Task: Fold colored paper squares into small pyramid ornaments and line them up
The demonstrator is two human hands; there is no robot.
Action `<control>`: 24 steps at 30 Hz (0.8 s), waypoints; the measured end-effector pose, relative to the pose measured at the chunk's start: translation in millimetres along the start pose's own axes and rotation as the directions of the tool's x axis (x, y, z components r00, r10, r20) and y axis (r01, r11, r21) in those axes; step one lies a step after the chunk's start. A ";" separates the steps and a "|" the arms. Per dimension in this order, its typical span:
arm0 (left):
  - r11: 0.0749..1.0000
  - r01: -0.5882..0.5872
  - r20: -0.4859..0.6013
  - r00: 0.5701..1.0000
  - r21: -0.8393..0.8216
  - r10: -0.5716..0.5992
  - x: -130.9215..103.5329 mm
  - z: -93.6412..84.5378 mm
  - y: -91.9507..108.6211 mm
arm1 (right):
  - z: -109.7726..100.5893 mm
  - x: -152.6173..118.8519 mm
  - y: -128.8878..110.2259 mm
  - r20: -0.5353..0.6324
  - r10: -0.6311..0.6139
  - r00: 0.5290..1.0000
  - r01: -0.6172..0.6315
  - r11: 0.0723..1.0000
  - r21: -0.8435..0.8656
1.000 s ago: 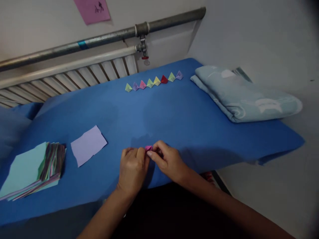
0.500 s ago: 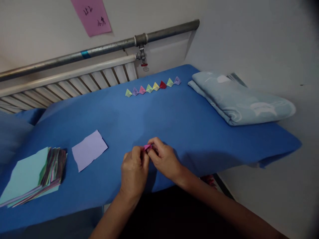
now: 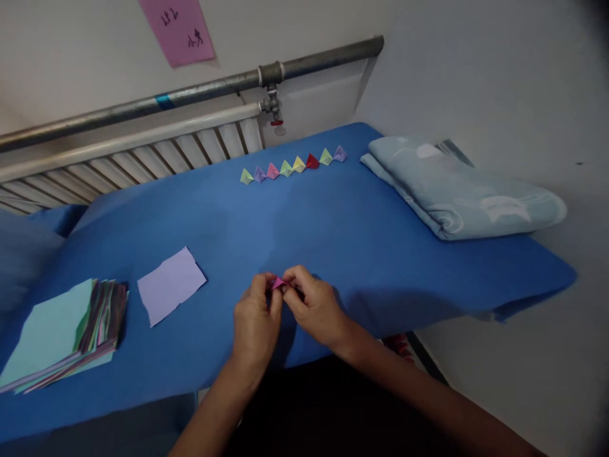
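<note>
A small piece of folded magenta paper (image 3: 278,284) is pinched between both hands, low over the blue cloth (image 3: 228,235). My left hand (image 3: 257,314) grips its left side with thumb and fingertips. On the other side, my right hand (image 3: 314,304) pinches the paper's right edge. Fingers cover much of it, so only a pointed top part shows. Farther back lies a row of several small folded paper pieces (image 3: 286,168) in green, purple, pink, yellow and red.
A purple paper sheet (image 3: 171,285) lies left of my hands, beside a stack of coloured paper (image 3: 52,327). At the right rests a folded light-blue blanket (image 3: 461,190). Along the wall run a radiator (image 3: 143,149) and a metal pipe (image 3: 209,87).
Both hands have shifted their fingers slightly on the magenta paper, which now shows a pointed shape. My left hand has turned a little. The sheet, stack and row stay put.
</note>
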State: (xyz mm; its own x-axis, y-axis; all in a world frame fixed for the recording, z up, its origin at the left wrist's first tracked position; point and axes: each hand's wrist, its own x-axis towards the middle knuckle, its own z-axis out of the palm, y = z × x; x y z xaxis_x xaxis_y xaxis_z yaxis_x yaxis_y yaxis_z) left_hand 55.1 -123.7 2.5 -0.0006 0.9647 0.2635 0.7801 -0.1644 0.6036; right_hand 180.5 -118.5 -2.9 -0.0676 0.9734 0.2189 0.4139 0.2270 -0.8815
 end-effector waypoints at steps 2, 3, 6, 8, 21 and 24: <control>0.995 -0.068 -0.030 0.997 0.068 0.070 0.0 2.2 -3.3 | -0.8 -0.5 -0.2 0.016 -0.027 1.000 0.028 1.000 -0.011; 0.990 -0.102 -0.044 0.993 0.093 0.107 -0.1 3.2 -4.6 | -0.9 -0.7 -0.3 0.015 -0.036 0.999 0.036 0.999 -0.015; 0.985 -0.154 -0.086 0.983 0.081 0.161 -0.8 4.7 -5.0 | -0.2 -1.2 -0.1 -0.017 -0.037 0.999 0.037 0.999 -0.004; 0.990 -0.142 -0.108 0.984 -0.008 0.141 -1.6 3.9 -2.3 | 0.7 -1.2 0.5 -0.042 -0.024 0.999 0.026 0.999 0.042; 0.660 0.320 0.228 0.948 -0.680 -0.224 -1.3 -20.6 7.7 | -1.0 -7.6 8.4 -0.024 -0.063 0.998 0.067 0.952 0.299; 0.562 0.412 0.305 0.911 -0.718 -0.278 -0.6 -26.3 8.1 | -5.6 -8.2 7.7 -0.017 -0.193 0.981 0.191 0.949 0.250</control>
State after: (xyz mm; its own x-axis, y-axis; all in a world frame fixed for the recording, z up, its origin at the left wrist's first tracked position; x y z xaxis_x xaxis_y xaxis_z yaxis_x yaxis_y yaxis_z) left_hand 45.0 -131.0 27.0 -0.0271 0.9871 -0.1575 -0.0112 0.1573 0.9875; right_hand 189.3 -124.9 -9.2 -0.1308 0.9105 0.3922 0.1535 0.4095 -0.8993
